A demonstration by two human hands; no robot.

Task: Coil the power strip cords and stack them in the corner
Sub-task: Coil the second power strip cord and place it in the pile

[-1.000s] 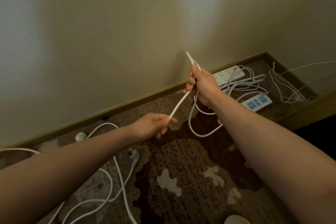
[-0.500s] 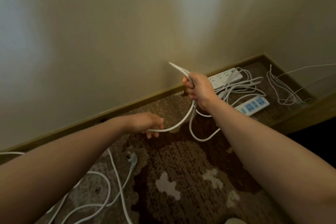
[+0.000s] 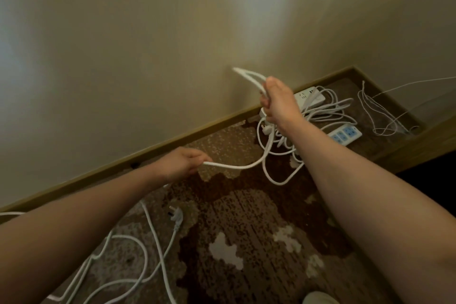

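The white cord [image 3: 237, 166] hangs in the air between the two hands, in a low curve above the carpet [image 3: 246, 242]. The right hand [image 3: 280, 102] is raised near the wall [image 3: 148, 57] and its fingers are curled tight around several loops of this cord; one loop end sticks out above the fist to the left, and more loops hang below it down to the carpet. The left hand [image 3: 181, 164] is lower and pinches the same cord with closed fingers. Behind the right hand, in the corner, lie a white power strip [image 3: 309, 97] and a power strip with blue sockets [image 3: 345, 133], with a bundle of cords [image 3: 330, 111] between and around them. A thin wire [image 3: 377, 116] lies further right. On the carpet at the lower left, another loose cord [image 3: 138, 249] lies with its plug [image 3: 176, 216] beside it.
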